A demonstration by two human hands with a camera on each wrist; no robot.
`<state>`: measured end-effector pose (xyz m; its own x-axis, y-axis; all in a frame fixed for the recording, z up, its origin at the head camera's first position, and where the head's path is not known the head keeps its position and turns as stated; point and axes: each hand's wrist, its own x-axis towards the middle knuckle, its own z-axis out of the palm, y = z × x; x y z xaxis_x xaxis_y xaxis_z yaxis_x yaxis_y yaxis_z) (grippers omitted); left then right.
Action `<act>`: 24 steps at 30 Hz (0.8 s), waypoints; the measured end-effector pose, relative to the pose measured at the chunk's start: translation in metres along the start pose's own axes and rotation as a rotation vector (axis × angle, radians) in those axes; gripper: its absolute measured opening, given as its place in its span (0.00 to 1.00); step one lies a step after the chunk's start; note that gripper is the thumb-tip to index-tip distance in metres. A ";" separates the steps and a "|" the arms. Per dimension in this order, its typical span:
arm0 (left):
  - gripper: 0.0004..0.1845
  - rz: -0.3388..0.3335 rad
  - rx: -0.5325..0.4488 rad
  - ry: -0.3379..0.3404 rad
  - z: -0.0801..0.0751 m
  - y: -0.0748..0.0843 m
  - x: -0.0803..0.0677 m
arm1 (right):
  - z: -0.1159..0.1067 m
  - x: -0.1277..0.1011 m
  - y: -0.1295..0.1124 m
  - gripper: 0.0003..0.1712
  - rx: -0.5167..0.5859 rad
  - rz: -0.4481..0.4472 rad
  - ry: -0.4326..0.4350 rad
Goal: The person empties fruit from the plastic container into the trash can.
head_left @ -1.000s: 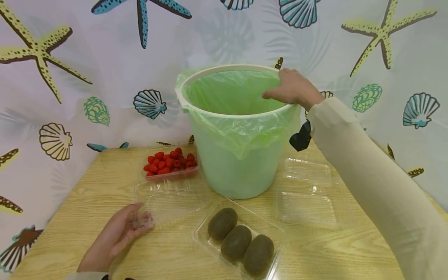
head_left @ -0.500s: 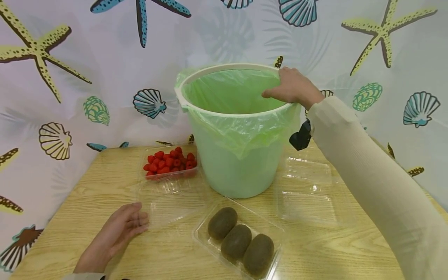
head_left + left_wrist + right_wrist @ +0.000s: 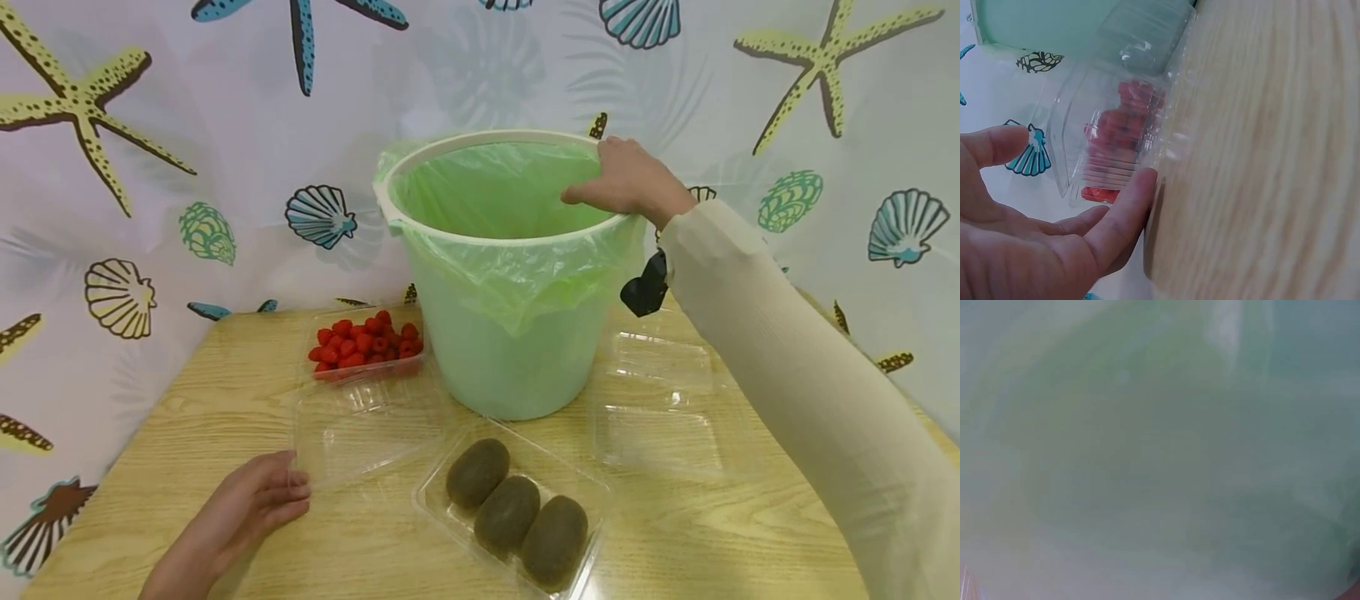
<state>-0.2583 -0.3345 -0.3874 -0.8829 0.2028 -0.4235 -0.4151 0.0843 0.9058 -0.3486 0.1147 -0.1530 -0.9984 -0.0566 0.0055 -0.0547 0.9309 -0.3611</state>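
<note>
My left hand [image 3: 243, 512] lies on its side at the table's left front, fingers loosely bent and holding nothing. Its fingertips are at the near corner of a clear clamshell lid [image 3: 375, 446]; in the left wrist view the thumb [image 3: 1007, 145] stands apart from the fingers. Joined to the lid is a clear container with several raspberries [image 3: 367, 342]. At the right side of a pale green trash bin [image 3: 517, 367], my right hand [image 3: 633, 179] grips the rim, thumb over the opening, other fingers partly hidden. The right wrist view shows only blurred green.
A clear tray [image 3: 431, 496] with three kiwis [image 3: 506, 508] sits at the front middle. Another open clear container [image 3: 660, 433] lies right of the bin. A light green bag [image 3: 517, 283] lines the bin. Behind stands a shell-patterned cloth [image 3: 247, 125].
My left hand has let go of the clear lid's corner and drawn back slightly left and toward the front. The right hand stays on the bin's rim.
</note>
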 end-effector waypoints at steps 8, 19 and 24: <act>0.19 -0.020 0.025 -0.045 0.010 -0.004 -0.006 | -0.001 0.000 -0.001 0.51 0.010 0.007 -0.010; 0.21 -0.079 -0.173 -0.114 0.027 -0.012 -0.010 | 0.000 0.001 -0.001 0.51 0.000 0.010 -0.013; 0.15 -0.093 -0.302 -0.071 0.037 -0.017 -0.009 | -0.001 0.002 -0.001 0.51 0.000 0.015 -0.015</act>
<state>-0.2352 -0.3018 -0.3988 -0.8252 0.2761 -0.4929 -0.5490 -0.1860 0.8149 -0.3506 0.1137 -0.1519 -0.9987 -0.0481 -0.0141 -0.0398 0.9318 -0.3607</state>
